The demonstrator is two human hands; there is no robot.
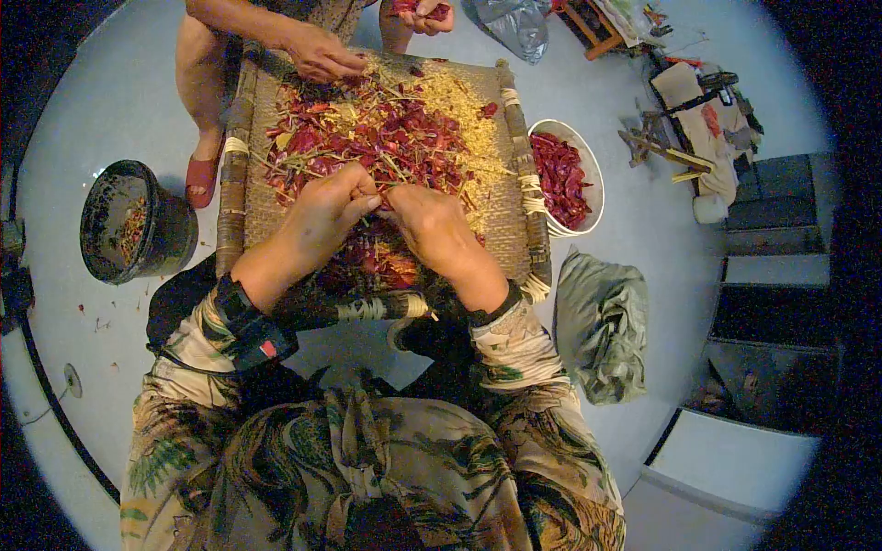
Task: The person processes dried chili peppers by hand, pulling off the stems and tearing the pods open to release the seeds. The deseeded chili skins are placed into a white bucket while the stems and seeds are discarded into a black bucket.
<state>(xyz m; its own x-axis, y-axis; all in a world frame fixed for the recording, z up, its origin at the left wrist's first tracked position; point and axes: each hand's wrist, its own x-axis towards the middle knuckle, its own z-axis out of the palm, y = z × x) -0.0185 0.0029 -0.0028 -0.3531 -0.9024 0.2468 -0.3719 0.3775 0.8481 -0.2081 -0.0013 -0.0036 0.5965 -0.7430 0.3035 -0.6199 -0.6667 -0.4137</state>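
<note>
My left hand (pixel 329 216) and my right hand (pixel 432 228) meet over a woven tray (pixel 510 211) with a wooden frame. Fingers of both are pinched together around something small, perhaps a red chili piece with a stem, mostly hidden between them. Beneath and beyond them lies a heap of dried red chili pieces (pixel 404 138) mixed with thin stems. Yellow seeds (pixel 459 101) are spread at the tray's far right.
Across the tray, a co-worker's hand (pixel 322 55) reaches into the heap; the other (pixel 427 14) holds red pieces. A white bucket (pixel 595 179) of red chilies stands right, a black bucket (pixel 170 234) left. A grey-green sack (pixel 602 321) lies on the floor.
</note>
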